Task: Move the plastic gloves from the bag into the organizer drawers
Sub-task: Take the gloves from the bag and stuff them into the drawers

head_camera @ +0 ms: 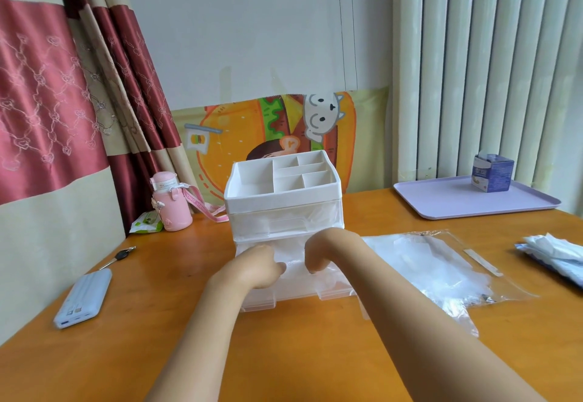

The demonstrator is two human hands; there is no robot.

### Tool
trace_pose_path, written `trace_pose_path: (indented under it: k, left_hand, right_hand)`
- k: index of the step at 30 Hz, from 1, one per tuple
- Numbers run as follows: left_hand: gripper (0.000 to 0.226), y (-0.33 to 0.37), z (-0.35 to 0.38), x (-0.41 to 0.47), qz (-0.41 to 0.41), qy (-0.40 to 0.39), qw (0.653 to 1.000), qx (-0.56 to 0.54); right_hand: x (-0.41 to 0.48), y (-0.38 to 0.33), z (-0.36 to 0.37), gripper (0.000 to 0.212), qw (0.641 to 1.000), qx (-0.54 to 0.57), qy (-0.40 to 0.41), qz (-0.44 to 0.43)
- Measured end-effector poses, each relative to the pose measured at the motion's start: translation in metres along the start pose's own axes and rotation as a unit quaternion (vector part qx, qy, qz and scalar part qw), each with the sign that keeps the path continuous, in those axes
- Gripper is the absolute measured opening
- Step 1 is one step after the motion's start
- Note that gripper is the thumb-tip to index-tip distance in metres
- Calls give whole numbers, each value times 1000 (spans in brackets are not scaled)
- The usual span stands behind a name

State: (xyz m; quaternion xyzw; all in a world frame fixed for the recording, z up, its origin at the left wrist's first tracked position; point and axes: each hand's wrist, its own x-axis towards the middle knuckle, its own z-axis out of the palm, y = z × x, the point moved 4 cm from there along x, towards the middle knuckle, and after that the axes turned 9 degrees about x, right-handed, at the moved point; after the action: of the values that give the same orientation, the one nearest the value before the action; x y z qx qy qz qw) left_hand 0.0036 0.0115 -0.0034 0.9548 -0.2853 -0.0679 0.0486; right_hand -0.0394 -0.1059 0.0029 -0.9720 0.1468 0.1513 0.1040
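Head view: left hand [255, 267] and right hand [316, 252], wrists bent, pinch plastic gloves [295, 252] in open drawer [284, 298].

**Fingertips lost in the drawer**

The left hand [252, 270] and the right hand [315, 255] curl down into the pulled-out lower drawer [299, 293]. Knuckles and cloudy plastic hide their fingertips, so it cannot be told whether they pinch anything. The gloves [295, 253] inside are a white blur, and no single piece can be made out. What the bag [441, 263] holds is just as hazy. Both forearms run off the bottom edge. A white-and-blue package [555, 256] is cut by the right edge. The print on the small box [492, 176] is too small to read.
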Motion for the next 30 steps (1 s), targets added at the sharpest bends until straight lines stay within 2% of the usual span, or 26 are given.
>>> trace_pose_path:
  k: [4, 8, 10, 12, 14, 16, 18, 19, 22, 25, 27, 30]
  left_hand:
    - [49, 1, -2, 3, -31, -9, 999, -3]
    - [44, 1, -7, 3, -47, 1, 999, -5]
    - [38, 6, -13, -3, -43, 47, 998, -28]
    - [25, 20, -22, -15, -23, 130, 989, -72]
    - [23, 48, -29, -31, 33, 212, 967, -134]
    - [26, 83, -28, -44, 108, 255, 941, -194]
    - [34, 116, -17, -47, 157, 245, 930, -226]
    - [35, 130, -7, -45, 175, 229, 929, -232]
    - [27, 169, 36, -31, 214, 148, 940, -222]
    - [22, 188, 76, -11, 222, 77, 953, -189]
    - [33, 189, 96, 4, 215, 66, 961, -162]
    - [52, 185, 120, 21, 179, 54, 972, -143]
  right_hand:
    - [-1, 4, -4, 47, 999, 4, 3, -35]
    - [-36, 24, -29, 54, 979, 120, 93, -137]
    - [-55, 47, -39, 55, 960, 164, 153, -169]
    - [-66, 74, -44, 51, 946, 161, 224, -171]
    - [-75, 98, -42, 42, 934, 149, 283, -162]
    - [-79, 126, -32, 32, 929, 133, 316, -142]
    - [-76, 157, -15, 30, 940, 125, 302, -101]
    - [-73, 171, -4, 37, 950, 126, 278, -71]
    - [-69, 210, 31, 80, 972, 127, 197, 3]
    - [-67, 228, 64, 100, 974, 187, 124, 18]
    - [-66, 235, 79, 99, 972, 202, 116, 26]
    - [-64, 239, 90, 81, 974, 183, 127, 32]
